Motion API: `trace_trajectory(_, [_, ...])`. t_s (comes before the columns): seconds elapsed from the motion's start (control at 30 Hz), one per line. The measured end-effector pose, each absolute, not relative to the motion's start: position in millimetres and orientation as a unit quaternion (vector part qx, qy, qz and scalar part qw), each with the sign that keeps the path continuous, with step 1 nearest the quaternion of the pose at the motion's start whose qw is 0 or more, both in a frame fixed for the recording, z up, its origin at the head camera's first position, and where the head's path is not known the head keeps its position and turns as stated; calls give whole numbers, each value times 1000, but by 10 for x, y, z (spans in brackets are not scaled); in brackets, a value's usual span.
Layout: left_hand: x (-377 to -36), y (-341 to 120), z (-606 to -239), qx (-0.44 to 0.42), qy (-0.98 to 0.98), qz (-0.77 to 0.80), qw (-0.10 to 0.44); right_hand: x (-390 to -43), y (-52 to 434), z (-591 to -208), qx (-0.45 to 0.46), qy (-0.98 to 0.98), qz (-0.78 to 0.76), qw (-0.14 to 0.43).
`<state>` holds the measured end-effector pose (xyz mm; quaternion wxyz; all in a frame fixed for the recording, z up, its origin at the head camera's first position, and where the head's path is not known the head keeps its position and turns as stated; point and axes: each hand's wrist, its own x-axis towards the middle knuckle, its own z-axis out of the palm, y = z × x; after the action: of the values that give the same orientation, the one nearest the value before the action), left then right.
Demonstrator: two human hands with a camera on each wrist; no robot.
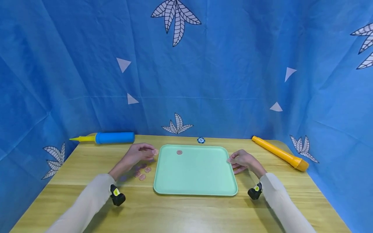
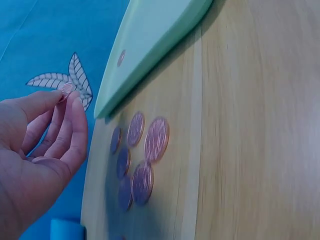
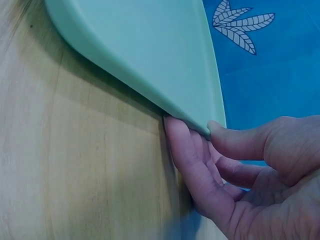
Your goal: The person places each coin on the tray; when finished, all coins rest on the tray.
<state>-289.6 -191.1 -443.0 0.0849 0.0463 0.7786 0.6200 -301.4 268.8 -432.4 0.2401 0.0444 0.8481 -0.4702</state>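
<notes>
My left hand [image 1: 137,157] pinches 1 copper coin [image 2: 67,89] at its fingertips, just off the tray's [image 1: 195,181] left rim. The tray (smooth mint-green plastic, rounded corners) lies flat on the wooden bench [image 1: 180,210] and holds 1 coin [image 1: 179,152]. More flat round coins [image 2: 140,150] lie clustered on the bench beside it. My right hand [image 1: 243,160] pinches the tray's right edge, thumb above, fingers below.

A blue pump [image 1: 114,138], a blue chip [image 1: 200,140] and an orange tube [image 1: 279,153] lie along the table's [image 1: 186,210] far edge.
</notes>
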Motion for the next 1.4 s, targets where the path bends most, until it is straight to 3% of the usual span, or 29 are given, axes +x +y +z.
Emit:
trace_trajectory(0.33, [-2929, -1664, -4455, 43, 798, 594, 93, -2999, 2623, -4340, 43, 858, -456, 234])
trace_trajectory(0.9, [-2958, -1116, -4516, 140, 817, 560, 19, -3020, 2615, -4352, 48, 863, -450, 224])
trace_trajectory(1.1, [-2980, -968, -4582, 111, 822, 559, 22, -3017, 2625, -4329, 43, 861, -453, 227])
trace_trajectory(1.4, [-3000, -856, -4636, 75, 894, 440, -32, -2997, 2651, -4323, 53, 858, -455, 230])
